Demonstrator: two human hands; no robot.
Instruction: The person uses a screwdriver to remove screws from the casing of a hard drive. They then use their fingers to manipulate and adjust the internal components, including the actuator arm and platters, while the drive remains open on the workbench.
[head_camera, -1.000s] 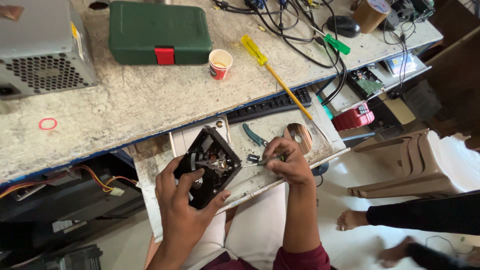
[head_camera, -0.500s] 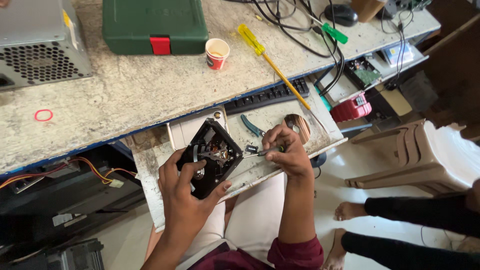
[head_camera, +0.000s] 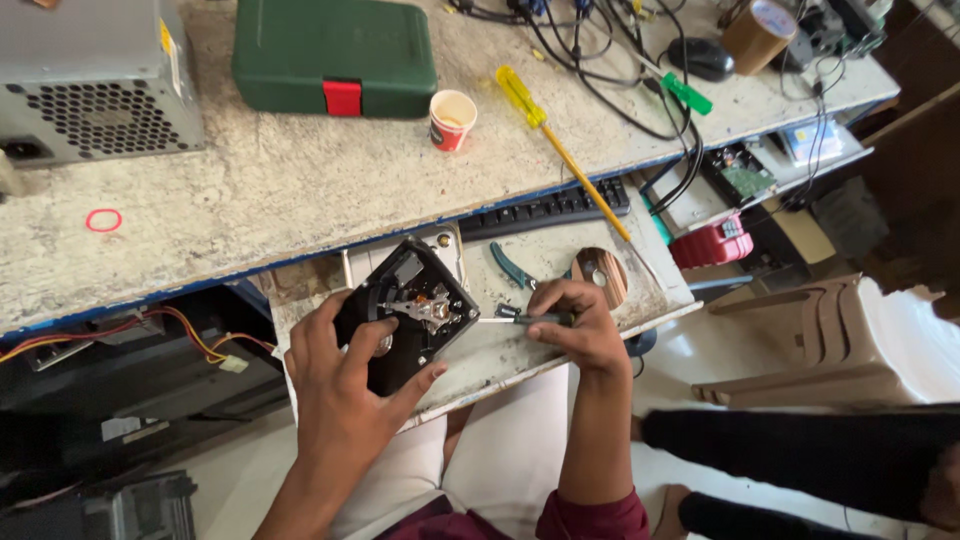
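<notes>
The opened drive is gripped in the left hand over the pull-out shelf; a screwdriver is pinched in the right hand. The tip is best kept square, the drive steadied.

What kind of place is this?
Probably an electronics repair bench: an opened hard drive in the left hand, a small screwdriver in the right hand, a metal computer power supply and tangled cables.
</notes>
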